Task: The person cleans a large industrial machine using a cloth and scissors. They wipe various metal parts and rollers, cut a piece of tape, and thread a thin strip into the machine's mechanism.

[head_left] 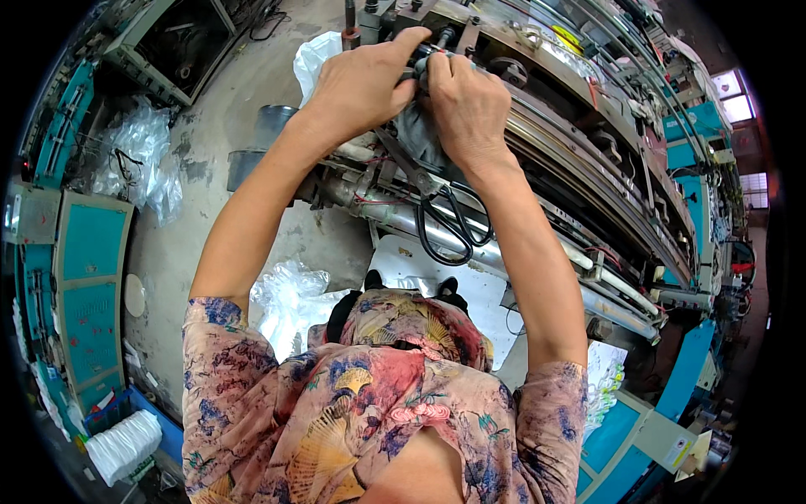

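Observation:
Both arms reach forward to the long metal machine. My right hand is closed, knuckles up, over a dark grey cloth that hangs down beside the wrist. My left hand is just left of it, index finger stretched toward a dark fitting on the machine and thumb apart below. Its other fingers are hidden, and I see nothing held in it. Under the cloth hangs a pair of scissors with black looped handles, blades pointing up.
Metal rollers run along the machine's near side. Clear plastic film lies by my feet, with more film at the far left. A teal cabinet and a blue crate holding a white roll stand at left.

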